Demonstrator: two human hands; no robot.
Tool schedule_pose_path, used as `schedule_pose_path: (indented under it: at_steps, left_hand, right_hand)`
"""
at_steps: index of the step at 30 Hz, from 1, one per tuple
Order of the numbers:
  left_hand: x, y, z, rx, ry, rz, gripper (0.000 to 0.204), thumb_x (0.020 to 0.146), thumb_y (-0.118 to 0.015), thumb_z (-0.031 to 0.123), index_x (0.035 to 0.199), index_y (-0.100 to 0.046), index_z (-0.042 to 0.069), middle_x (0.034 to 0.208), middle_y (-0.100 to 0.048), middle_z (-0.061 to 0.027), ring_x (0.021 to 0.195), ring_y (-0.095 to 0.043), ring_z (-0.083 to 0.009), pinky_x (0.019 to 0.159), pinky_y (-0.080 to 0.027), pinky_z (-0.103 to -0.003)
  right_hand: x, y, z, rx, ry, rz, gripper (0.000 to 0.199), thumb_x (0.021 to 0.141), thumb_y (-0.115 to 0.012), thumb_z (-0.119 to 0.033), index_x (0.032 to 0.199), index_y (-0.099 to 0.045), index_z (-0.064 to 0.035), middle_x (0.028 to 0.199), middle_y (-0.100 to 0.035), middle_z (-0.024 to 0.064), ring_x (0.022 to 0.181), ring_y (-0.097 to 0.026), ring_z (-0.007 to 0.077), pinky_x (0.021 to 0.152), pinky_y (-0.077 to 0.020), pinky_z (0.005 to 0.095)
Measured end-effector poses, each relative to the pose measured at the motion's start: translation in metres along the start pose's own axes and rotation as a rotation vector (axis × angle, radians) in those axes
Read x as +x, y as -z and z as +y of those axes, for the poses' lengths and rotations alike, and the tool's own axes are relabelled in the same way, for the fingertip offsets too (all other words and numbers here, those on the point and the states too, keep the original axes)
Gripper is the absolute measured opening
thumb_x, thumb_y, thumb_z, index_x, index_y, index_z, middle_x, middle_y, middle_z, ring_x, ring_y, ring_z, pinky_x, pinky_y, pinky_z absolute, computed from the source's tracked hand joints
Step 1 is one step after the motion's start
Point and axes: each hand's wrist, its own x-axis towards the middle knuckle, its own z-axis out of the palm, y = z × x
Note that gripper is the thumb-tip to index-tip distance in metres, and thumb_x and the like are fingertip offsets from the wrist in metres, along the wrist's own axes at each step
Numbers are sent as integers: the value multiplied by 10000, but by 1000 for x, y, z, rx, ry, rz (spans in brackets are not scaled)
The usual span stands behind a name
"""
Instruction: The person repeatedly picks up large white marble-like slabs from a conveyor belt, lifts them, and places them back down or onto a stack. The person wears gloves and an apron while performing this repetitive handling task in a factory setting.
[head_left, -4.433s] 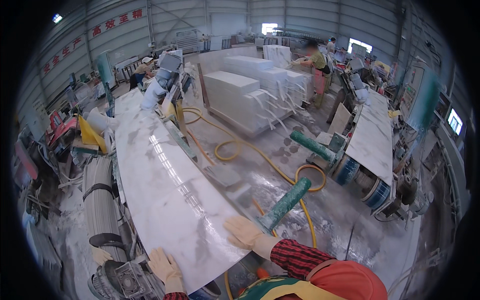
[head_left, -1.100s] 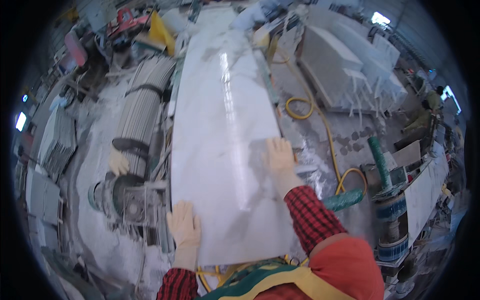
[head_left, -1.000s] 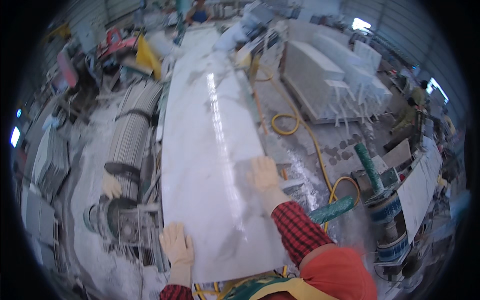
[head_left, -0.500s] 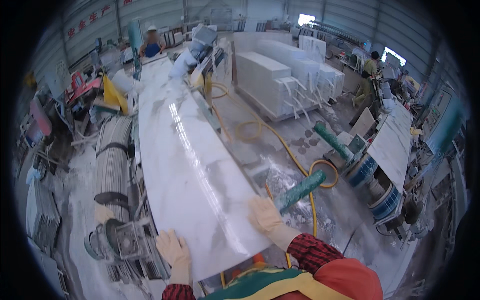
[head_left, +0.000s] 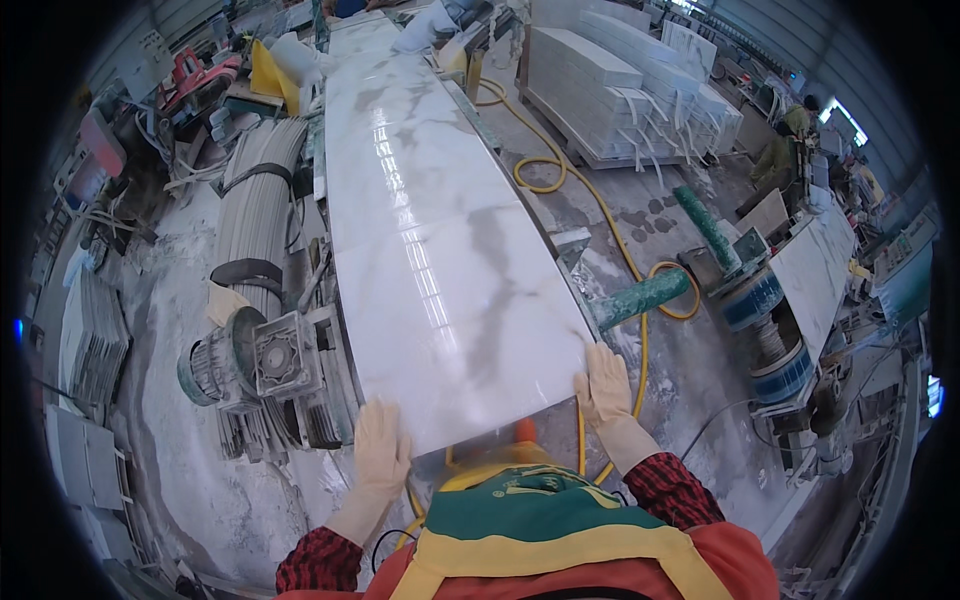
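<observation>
A long, glossy white stone slab (head_left: pixel 450 270) with grey veining stretches away from me, a faint line crossing its middle. My left hand (head_left: pixel 382 448), in a cream rubber glove, touches the slab's near left corner with its fingers stretched out. At the near right corner my right hand (head_left: pixel 606 388), gloved alike, rests with its fingers extended along the edge. Their undersides and anything beneath the slab's edge are hidden. Just right of the slab, beyond my right hand, a green roller (head_left: pixel 645 298) sticks out.
A grey motor with a gearbox (head_left: pixel 285 355) stands left of the slab, beside a strapped bundle of strips (head_left: pixel 258 210). A yellow hose (head_left: pixel 610 215) winds across the floor at right. White stone blocks (head_left: pixel 620 90) stand behind it. Another slab (head_left: pixel 815 265) lies on blue rollers at far right.
Both hands have shifted from the slab's surface and side edge to its near corners. My view has tilted down, so the surroundings sit higher in the picture.
</observation>
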Motion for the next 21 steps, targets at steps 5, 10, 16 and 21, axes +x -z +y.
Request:
schedule_pose_path:
  at_steps: [5,10,16,21]
  left_hand:
    - [-25,9,4,-79,-81,-16,602,915,-654,183,1464,-491,-2,1517,-432,-327,1399,-400,-527,1193,-300,-572]
    - [-12,13,-1,-89,-131,36,554,919,-656,156,1433,-528,-7,1482,-471,-321,1357,-444,-531,1160,-342,-583]
    - [34,5,-19,-62,-167,136,540,918,-652,150,1423,-536,-2,1455,-496,-317,1337,-460,-526,1149,-349,-586]
    - [74,-11,-40,36,-82,119,548,936,-626,161,1452,-512,19,1476,-490,-311,1379,-434,-512,1176,-325,-571]
  right_hand:
    - [-1,-2,-3,-64,-16,23,657,961,-570,-356,1465,-443,46,1437,-508,284,1338,-467,438,1177,-305,547]
    - [11,15,-26,-64,-88,-59,730,946,-593,-430,1474,-425,44,1412,-507,291,1316,-456,458,1169,-302,539]
    - [-4,-12,-20,-93,-125,39,799,943,-603,-472,1512,-394,47,1491,-439,339,1393,-399,494,1199,-274,552]
    - [-9,-15,-20,-50,-109,68,806,951,-599,-476,1526,-383,46,1506,-424,356,1404,-397,512,1204,-275,564]
